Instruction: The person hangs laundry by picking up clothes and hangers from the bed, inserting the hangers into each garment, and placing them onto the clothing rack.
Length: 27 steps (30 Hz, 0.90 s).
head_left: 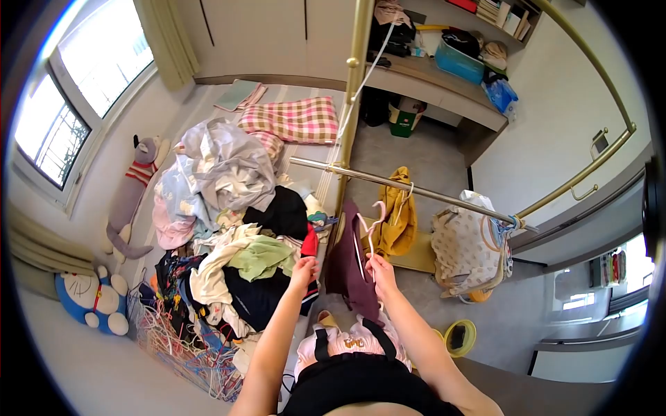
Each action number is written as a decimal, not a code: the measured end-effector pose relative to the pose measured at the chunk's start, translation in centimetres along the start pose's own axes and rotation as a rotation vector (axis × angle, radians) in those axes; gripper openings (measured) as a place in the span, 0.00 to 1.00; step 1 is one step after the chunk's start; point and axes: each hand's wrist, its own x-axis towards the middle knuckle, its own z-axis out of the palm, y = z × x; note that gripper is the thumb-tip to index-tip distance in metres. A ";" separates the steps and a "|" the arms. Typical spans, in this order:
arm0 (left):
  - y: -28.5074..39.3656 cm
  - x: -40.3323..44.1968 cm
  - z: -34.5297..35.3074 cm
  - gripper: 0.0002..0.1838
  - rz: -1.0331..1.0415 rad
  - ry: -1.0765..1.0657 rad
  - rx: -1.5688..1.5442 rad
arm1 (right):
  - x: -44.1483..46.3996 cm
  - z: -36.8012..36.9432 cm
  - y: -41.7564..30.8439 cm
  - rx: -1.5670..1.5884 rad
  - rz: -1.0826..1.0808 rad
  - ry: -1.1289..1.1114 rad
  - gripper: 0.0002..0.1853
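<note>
My right hand (pixel 381 274) is closed around a pink clothes hanger (pixel 371 232), whose hook points up and away from me. Beside the hanger, a dark purple garment (pixel 345 267) hangs down; whether it sits fully on the hanger is unclear. My left hand (pixel 303 272) is closed at the edge of the clothes pile, just below a red piece of cloth (pixel 309 243). What its fingers grip cannot be made out. Nearest to that hand in the heap are a green garment (pixel 263 260) and a black garment (pixel 281 213).
A metal rail (pixel 423 188) crosses in front, carrying a yellow jacket (pixel 397 215). Many tangled hangers (pixel 187 347) lie on the bed's near left. A cloth-covered chair (pixel 465 243) and a yellow bin (pixel 460 338) stand right. Plaid pillow (pixel 295 119) lies at the back.
</note>
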 end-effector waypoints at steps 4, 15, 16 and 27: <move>0.2 0.0 4.0 0.07 0.003 -0.051 0.047 | 5.4 -5.2 0.4 0.124 -0.042 0.337 0.09; 1.8 3.2 14.8 0.08 0.018 -0.031 0.169 | 11.3 -6.7 -3.8 -0.058 -0.136 0.048 0.12; 1.7 3.6 15.7 0.08 0.032 -0.048 0.174 | 12.6 -6.5 -4.0 -0.032 -0.100 0.068 0.12; -1.8 4.3 19.5 0.08 0.026 0.081 0.076 | 21.6 -11.7 1.2 -0.272 0.088 0.220 0.07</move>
